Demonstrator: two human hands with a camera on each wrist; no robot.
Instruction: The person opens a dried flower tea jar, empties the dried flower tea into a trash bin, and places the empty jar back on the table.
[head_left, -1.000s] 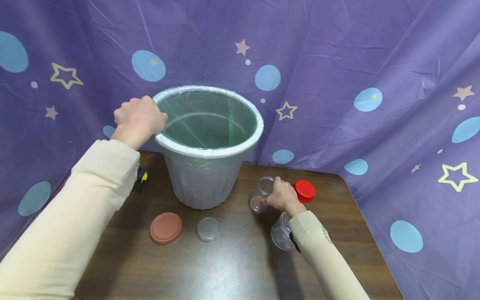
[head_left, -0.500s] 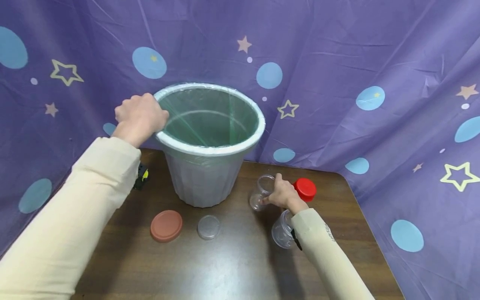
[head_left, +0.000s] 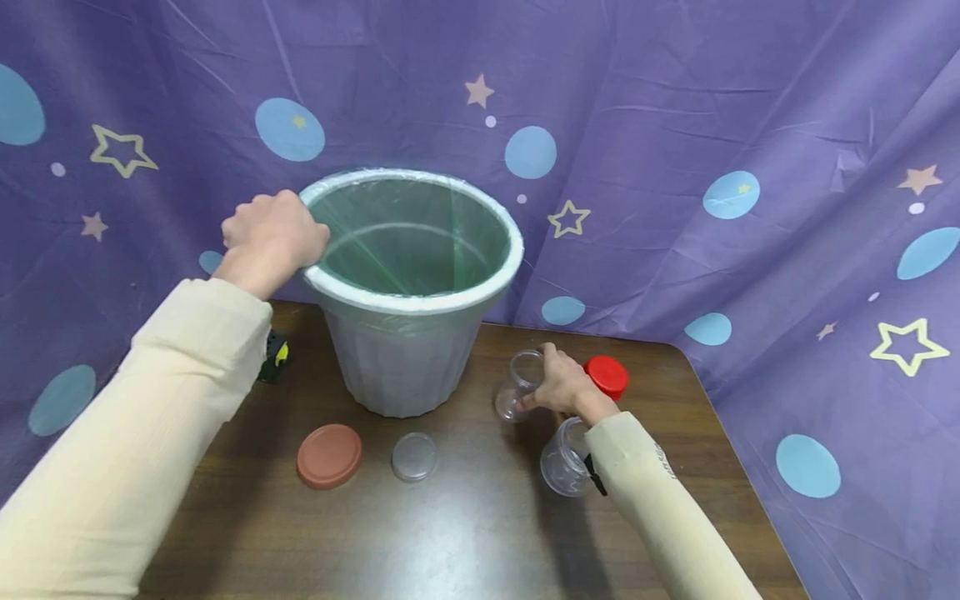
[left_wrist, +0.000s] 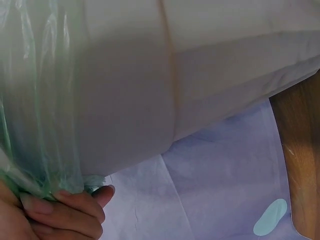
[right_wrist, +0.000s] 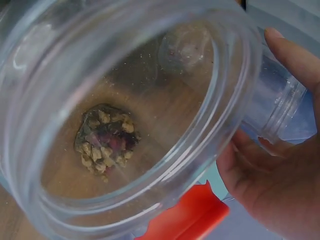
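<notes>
My left hand (head_left: pixel 273 233) grips the rim of a grey plastic bin (head_left: pixel 405 358) at its left side. In the left wrist view, the fingers (left_wrist: pixel 70 215) curl over the green bag liner (left_wrist: pixel 45 100) folded across the rim. To the bin's right, my right hand (head_left: pixel 562 385) holds a clear jar (head_left: pixel 517 387), thumb at the front and fingers behind. Below that wrist stands another clear jar (head_left: pixel 561 467), its wide mouth filling much of the right wrist view. Through it, small yellowish and dark red bits (right_wrist: pixel 107 142) show; whether they lie inside, I cannot tell.
A red lid (head_left: pixel 606 377) sits behind the right hand, what it covers hidden. A pinkish-red round lid (head_left: pixel 330 456) and a clear lid (head_left: pixel 414 457) lie in front of the bin on the wooden table (head_left: pixel 360 542). A purple patterned curtain (head_left: pixel 637 167) hangs behind.
</notes>
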